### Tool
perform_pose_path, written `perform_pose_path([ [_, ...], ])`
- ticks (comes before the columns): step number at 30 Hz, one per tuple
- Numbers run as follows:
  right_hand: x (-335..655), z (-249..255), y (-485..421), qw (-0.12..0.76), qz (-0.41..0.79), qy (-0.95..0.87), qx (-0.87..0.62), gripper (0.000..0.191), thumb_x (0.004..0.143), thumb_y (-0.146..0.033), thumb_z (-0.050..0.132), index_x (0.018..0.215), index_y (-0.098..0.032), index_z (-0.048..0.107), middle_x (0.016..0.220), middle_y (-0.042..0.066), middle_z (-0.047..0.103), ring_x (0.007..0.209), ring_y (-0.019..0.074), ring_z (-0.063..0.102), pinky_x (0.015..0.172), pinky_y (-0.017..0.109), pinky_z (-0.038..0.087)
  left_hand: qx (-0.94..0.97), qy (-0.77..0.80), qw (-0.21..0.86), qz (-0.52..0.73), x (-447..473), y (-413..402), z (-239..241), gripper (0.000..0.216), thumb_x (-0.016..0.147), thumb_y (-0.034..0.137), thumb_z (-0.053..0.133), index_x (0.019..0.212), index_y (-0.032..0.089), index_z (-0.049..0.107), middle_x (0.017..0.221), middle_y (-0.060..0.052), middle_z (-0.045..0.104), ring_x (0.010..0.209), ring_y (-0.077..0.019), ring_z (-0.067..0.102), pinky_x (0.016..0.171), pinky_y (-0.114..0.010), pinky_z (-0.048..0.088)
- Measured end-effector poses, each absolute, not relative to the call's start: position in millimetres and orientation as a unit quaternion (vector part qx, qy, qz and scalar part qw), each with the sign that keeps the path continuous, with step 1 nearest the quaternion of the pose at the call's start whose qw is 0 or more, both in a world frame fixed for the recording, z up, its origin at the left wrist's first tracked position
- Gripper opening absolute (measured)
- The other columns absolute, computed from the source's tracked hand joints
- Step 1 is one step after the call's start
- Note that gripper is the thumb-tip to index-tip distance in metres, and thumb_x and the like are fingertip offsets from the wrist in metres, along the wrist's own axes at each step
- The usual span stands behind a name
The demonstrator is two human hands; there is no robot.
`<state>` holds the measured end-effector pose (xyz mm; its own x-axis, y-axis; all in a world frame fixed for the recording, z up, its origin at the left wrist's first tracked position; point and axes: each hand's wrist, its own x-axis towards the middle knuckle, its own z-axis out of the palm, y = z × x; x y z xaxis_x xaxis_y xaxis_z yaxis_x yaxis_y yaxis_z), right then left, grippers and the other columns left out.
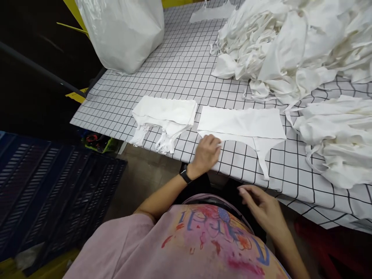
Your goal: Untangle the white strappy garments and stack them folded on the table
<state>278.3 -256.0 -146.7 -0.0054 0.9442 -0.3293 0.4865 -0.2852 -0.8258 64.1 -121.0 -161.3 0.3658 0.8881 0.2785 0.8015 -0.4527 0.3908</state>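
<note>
A white garment (241, 123) lies flat on the table with its band away from me and a strap pointing to the front edge. My left hand (205, 153) is at its lower left corner, fingers curled and closed on the fabric there; the fingertips are partly hidden. My right hand (263, 209) is just off the table's front edge, loosely bent, with a gap between thumb and fingers and nothing visible in it. To the left sits a neat stack of similar white garments (167, 110), their straps hanging toward the front edge.
A large heap of crumpled white garments (290, 50) fills the back right. Another white pile (343, 139) lies at the right. A full white plastic bag (124, 35) stands back left on the checked tablecloth (186, 69). Blue plastic crates (52, 193) are at lower left.
</note>
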Motion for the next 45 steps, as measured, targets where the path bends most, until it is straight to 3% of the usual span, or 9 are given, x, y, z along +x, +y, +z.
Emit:
perform_pose_path([
  [3, 249, -165, -243, 0.244, 0.504, -0.568, -0.603, 0.037, 0.094, -0.053, 0.059, 0.107, -0.022, 0.075, 0.087, 0.008, 0.075, 0.072, 0.0251, 0.070, 0.070, 0.037, 0.055, 0.761, 0.596, 0.086, 0.243, 36, -129, -164, 0.006, 0.098, 0.023, 0.058, 0.094, 0.018, 0.056, 0.093, -0.007, 0.063, 0.090, -0.0226, 0.057, 0.083, -0.036, 0.048],
  [7, 212, -186, -225, 0.230, 0.487, -0.608, -0.583, 0.040, 0.091, -0.049, 0.059, 0.112, -0.018, 0.074, 0.081, 0.009, 0.073, 0.072, 0.0266, 0.069, 0.074, 0.039, 0.055, 0.720, 0.621, 0.146, 0.272, 24, -135, -162, 0.011, 0.091, 0.013, 0.059, 0.099, 0.019, 0.056, 0.085, -0.002, 0.062, 0.084, -0.0194, 0.059, 0.083, -0.034, 0.048],
  [11, 190, -191, -213, 0.198, 0.533, -0.609, -0.553, 0.042, 0.092, -0.043, 0.057, 0.119, -0.015, 0.072, 0.084, 0.008, 0.075, 0.080, 0.0270, 0.071, 0.079, 0.038, 0.054, 0.650, 0.638, 0.269, 0.314, 24, -138, -150, 0.028, 0.085, 0.007, 0.058, 0.108, 0.021, 0.056, 0.079, 0.003, 0.063, 0.073, -0.0144, 0.061, 0.075, -0.028, 0.048],
  [16, 185, -186, -212, 0.207, 0.556, -0.603, -0.533, 0.047, 0.094, -0.043, 0.057, 0.130, -0.016, 0.069, 0.094, 0.009, 0.078, 0.082, 0.0254, 0.071, 0.075, 0.036, 0.054, 0.504, 0.615, 0.482, 0.368, 18, -134, -131, 0.039, 0.078, 0.014, 0.069, 0.112, 0.022, 0.052, 0.075, 0.006, 0.064, 0.064, -0.0112, 0.064, 0.065, -0.023, 0.049],
  [19, 187, -177, -215, 0.232, 0.538, -0.610, -0.534, 0.040, 0.099, -0.046, 0.053, 0.120, -0.018, 0.072, 0.087, 0.007, 0.077, 0.070, 0.0230, 0.071, 0.067, 0.034, 0.053, 0.392, 0.569, 0.611, 0.385, 13, -132, -125, 0.055, 0.073, 0.017, 0.077, 0.119, 0.022, 0.048, 0.078, 0.005, 0.068, 0.062, -0.0128, 0.068, 0.062, -0.025, 0.052],
  [23, 186, -161, -214, 0.276, 0.519, -0.573, -0.571, 0.039, 0.102, -0.053, 0.050, 0.102, -0.021, 0.072, 0.074, 0.005, 0.073, 0.056, 0.0201, 0.069, 0.058, 0.031, 0.053, 0.306, 0.526, 0.692, 0.389, 10, -134, -124, 0.074, 0.063, 0.019, 0.088, 0.124, 0.022, 0.046, 0.092, -0.001, 0.074, 0.065, -0.0137, 0.069, 0.064, -0.029, 0.057],
  [29, 180, -147, -203, 0.284, 0.562, -0.526, -0.571, 0.046, 0.100, -0.061, 0.050, 0.112, -0.023, 0.073, 0.073, 0.003, 0.074, 0.052, 0.0200, 0.070, 0.048, 0.029, 0.054, 0.299, 0.517, 0.705, 0.382, 12, -147, -121, 0.065, 0.071, 0.038, 0.088, 0.117, 0.022, 0.046, 0.084, 0.002, 0.070, 0.061, -0.0111, 0.067, 0.061, -0.026, 0.057],
  [37, 183, -147, -191, 0.304, 0.575, -0.494, -0.577, 0.051, 0.096, -0.061, 0.055, 0.119, -0.018, 0.071, 0.078, 0.005, 0.074, 0.044, 0.0145, 0.062, 0.042, 0.025, 0.047, 0.423, 0.580, 0.610, 0.335, 14, -164, -133, 0.046, 0.072, 0.027, 0.082, 0.101, 0.023, 0.046, 0.067, 0.008, 0.064, 0.051, -0.0108, 0.063, 0.052, -0.021, 0.050],
  [45, 181, -146, -172, 0.280, 0.659, -0.441, -0.541, 0.048, 0.090, -0.064, 0.062, 0.085, -0.017, 0.069, 0.058, -0.001, 0.059, 0.038, 0.0075, 0.039, 0.039, 0.023, 0.027, 0.320, 0.526, 0.696, 0.370, 12, -184, -124, 0.044, 0.077, 0.026, 0.079, 0.100, 0.023, 0.042, 0.068, 0.005, 0.073, 0.066, -0.0115, 0.071, 0.069, -0.020, 0.048],
])
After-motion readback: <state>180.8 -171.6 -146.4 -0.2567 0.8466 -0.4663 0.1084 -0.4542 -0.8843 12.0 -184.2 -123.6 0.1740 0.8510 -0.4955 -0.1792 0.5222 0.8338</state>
